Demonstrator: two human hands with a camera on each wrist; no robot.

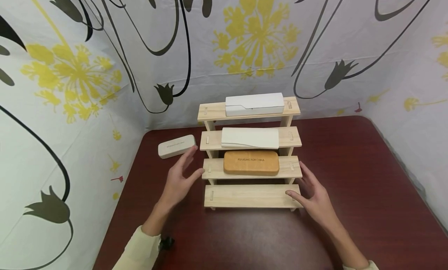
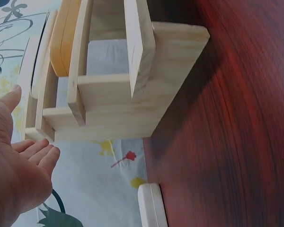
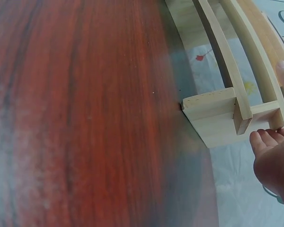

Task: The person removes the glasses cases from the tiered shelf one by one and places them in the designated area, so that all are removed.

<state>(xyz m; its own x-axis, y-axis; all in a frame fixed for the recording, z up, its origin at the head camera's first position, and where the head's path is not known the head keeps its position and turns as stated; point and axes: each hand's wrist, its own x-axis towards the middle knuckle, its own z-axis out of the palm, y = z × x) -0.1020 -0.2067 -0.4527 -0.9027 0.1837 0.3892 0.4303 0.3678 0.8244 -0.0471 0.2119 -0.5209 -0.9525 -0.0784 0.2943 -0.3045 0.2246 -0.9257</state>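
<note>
At centre frame, the wooden stepped rack [image 1: 250, 196] stands on the table [image 1: 350, 176]. The left hand [image 1: 180, 180] and right hand [image 1: 315, 198] flank it, each grip open, fingers straight, holding nothing.

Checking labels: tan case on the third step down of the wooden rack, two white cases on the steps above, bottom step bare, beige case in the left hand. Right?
Not quite. In the head view the beige case lies on the table, beyond the left hand, which is open and holds nothing. The rest stands: tan case on the rack's third step, white cases above, bottom step bare.
</note>
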